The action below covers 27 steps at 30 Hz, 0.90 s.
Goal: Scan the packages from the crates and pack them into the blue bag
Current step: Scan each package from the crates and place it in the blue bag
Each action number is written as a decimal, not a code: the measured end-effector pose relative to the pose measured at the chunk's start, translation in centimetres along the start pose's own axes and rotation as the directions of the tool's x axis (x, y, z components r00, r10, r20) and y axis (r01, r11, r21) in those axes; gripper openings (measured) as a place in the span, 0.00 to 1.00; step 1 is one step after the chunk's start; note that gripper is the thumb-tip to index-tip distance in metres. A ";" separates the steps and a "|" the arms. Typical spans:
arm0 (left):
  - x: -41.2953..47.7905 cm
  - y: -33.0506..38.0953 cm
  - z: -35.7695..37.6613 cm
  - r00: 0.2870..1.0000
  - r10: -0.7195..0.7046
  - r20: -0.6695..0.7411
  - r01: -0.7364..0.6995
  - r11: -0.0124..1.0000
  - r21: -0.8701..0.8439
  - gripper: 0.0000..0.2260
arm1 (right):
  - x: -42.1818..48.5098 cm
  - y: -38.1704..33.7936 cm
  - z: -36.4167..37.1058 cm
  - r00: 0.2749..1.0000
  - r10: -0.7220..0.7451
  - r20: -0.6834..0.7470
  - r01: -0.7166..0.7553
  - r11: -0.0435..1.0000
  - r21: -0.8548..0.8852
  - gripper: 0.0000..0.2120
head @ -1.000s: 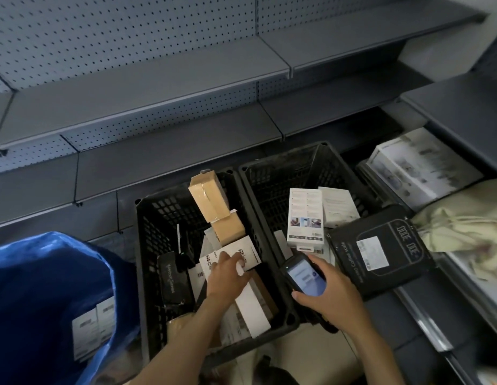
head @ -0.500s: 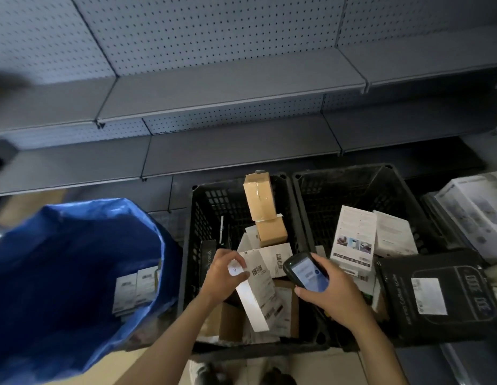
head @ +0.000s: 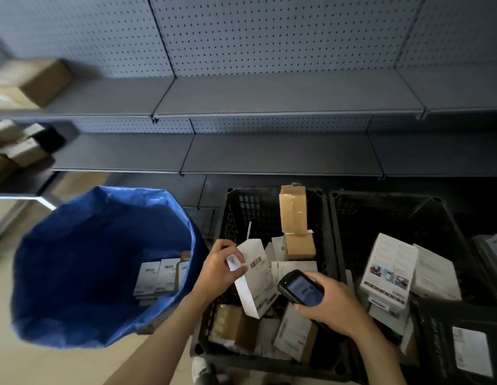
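White package [head: 255, 279], a flat card carton with a barcode label, hangs tilted over the near half of the left crate [head: 233, 218], close to the blue bag [head: 89, 245]. The left hand [head: 218, 270] pinches its upper left edge, the grip closed on it with the thumb on the face. The right hand [head: 333, 307] has its grip wrapped round a black handheld scanner [head: 301, 287], lit screen up, just beside the package's right edge.

Under it the crate holds a jumble of white cartons and brown card boxes. Two taped brown boxes [head: 293, 209] stand one above the other towards its far wall. The bag, crinkly plastic, stands open with a few labelled cartons [head: 158, 276] at the bottom. The right crate [head: 394, 212], black lattice plastic, holds printed white cartons [head: 389, 268]. A black box [head: 441, 329] at its near right is cut off by the edge. Cardboard boxes [head: 30, 81] on the grey metal shelves [head: 283, 98] are blurred.
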State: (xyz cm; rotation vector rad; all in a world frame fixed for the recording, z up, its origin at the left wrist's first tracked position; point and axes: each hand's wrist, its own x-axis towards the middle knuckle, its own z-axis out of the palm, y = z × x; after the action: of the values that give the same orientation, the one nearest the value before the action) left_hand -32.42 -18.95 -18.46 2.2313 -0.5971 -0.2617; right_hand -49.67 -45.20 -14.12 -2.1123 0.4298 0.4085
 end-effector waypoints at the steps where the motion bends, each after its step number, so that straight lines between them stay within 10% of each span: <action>1: 0.2 0.0 -0.3 1.000 -0.005 -0.008 0.005 1.000 -0.021 0.14 | 0.2 -0.3 -0.1 1.000 -0.003 0.000 0.003 1.000 -0.007 0.38; 27: 0.2 -1.7 -10.4 0.963 0.024 -0.270 -0.089 0.969 -0.232 0.10 | 4.2 -8.0 1.6 0.988 -0.149 -0.027 0.149 0.989 0.000 0.44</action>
State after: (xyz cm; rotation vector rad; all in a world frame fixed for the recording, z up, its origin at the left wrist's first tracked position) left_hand -27.89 -11.31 -12.84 1.9668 -0.4568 -0.0026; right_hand -42.60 -40.28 -11.05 -2.1338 0.2855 0.2928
